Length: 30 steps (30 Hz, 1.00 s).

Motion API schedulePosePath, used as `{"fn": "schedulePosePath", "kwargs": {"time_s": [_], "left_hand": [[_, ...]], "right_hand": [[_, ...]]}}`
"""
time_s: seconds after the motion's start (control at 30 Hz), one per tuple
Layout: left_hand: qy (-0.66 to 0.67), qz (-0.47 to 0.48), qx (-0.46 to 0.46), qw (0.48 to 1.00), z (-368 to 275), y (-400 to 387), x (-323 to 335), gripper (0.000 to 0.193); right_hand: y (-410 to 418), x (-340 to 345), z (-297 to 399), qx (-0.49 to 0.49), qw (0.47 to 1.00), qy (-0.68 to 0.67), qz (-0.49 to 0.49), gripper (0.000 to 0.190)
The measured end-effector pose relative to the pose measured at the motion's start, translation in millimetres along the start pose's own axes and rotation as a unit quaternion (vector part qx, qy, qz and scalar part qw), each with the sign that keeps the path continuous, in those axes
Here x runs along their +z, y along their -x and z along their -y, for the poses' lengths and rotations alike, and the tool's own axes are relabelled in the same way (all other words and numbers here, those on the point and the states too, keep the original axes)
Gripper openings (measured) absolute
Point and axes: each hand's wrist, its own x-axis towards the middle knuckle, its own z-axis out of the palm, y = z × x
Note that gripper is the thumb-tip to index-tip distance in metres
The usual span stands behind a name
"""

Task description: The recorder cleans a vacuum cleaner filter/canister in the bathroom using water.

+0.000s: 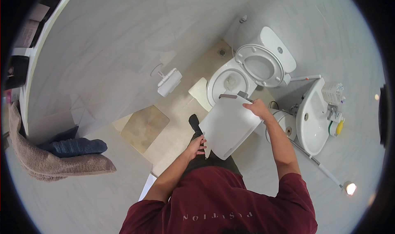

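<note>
A white rectangular plastic panel or bin [230, 126], with a brown strip and a grey piece at its far end, is tilted in front of my body. My right hand [258, 108] grips its far right corner. My left hand [196, 147] is at its near left edge, fingers spread; how firmly they hold it is unclear. Just beyond its far end is the toilet bowl [231, 81], with the toilet seat [259, 65] raised against the cistern [277, 48].
A washbasin [312, 119] and a round white container [286, 127] stand at the right. A toilet paper holder [169, 82] juts from the left wall. Towels [64, 169] hang at far left. A mat [145, 129] and a floor drain [222, 52] are on the floor.
</note>
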Motion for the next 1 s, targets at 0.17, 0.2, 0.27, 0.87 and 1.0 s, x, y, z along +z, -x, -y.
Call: {"fn": "schedulePosePath", "kwargs": {"time_s": [0.17,0.2,0.27,0.87,1.0], "left_hand": [[0.029,-0.024,0.017,0.999,10,11,-2,0.068],[0.039,-0.033,0.020,0.998,11,11,0,0.067],[0.051,-0.046,0.024,0.997,17,10,1,0.066],[0.161,-0.178,0.097,0.966,16,-11,78,0.084],[0.164,-0.210,0.080,0.961,10,-10,84,0.092]], "right_hand": [[-5,3,26,-0.034,0.997,-0.061,0.034,0.046],[-13,4,17,-0.035,0.997,-0.062,0.032,0.046],[-41,16,-12,0.041,0.995,-0.073,0.047,0.048],[-97,-14,-88,0.081,0.955,-0.217,0.187,0.055],[-88,-24,-100,0.103,0.940,-0.256,0.202,0.056]]}}
